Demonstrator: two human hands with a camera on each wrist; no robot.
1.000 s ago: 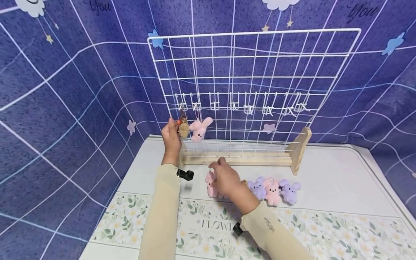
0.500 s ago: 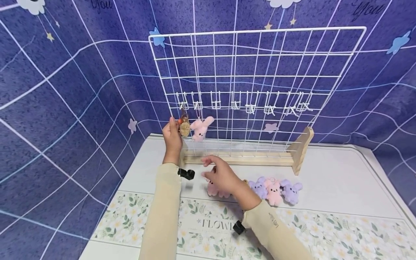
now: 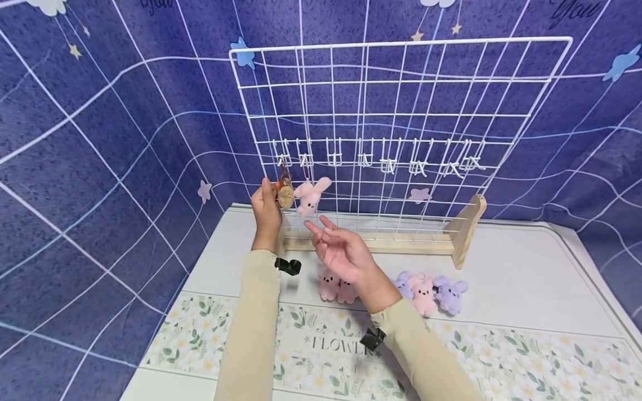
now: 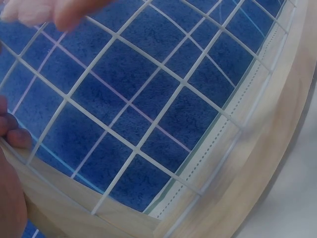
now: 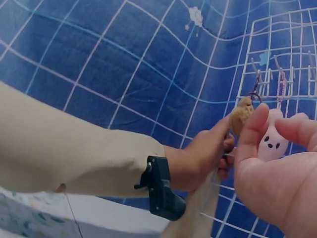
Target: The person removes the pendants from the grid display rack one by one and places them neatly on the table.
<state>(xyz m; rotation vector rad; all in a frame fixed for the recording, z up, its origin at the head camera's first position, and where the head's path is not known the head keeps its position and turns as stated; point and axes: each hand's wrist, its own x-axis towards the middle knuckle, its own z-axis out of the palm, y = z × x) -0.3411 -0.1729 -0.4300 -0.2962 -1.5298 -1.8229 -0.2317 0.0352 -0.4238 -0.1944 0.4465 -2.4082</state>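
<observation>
At the left edge of the white wire grid rack (image 3: 401, 45), my left hand (image 3: 266, 209) grips the frame, fingers curled round it in the right wrist view. Beside that hand a brown plush keychain (image 5: 240, 116) hangs from the first hook. A pink bunny plush keychain (image 3: 309, 199) hangs from the second hook by a beaded chain. Just below the bunny my right hand (image 3: 346, 256) is raised, palm up with fingers extended, holding nothing. Two pink plush keychains (image 3: 329, 285) lie on the table, partly hidden behind the right hand.
Further right on the table lie a pink plush (image 3: 423, 295) and purple plushes (image 3: 450, 295). More white hooks (image 3: 334, 159) line the rack to the right. The rack stands on a wooden base (image 3: 401, 246). A floral mat (image 3: 200, 340) covers the table front; a blue curtain surrounds it.
My right hand has left the pink plush keychains on the table, moved up towards the hanging bunny and turned palm up with its fingers extended. The left hand stays at the rack's edge.
</observation>
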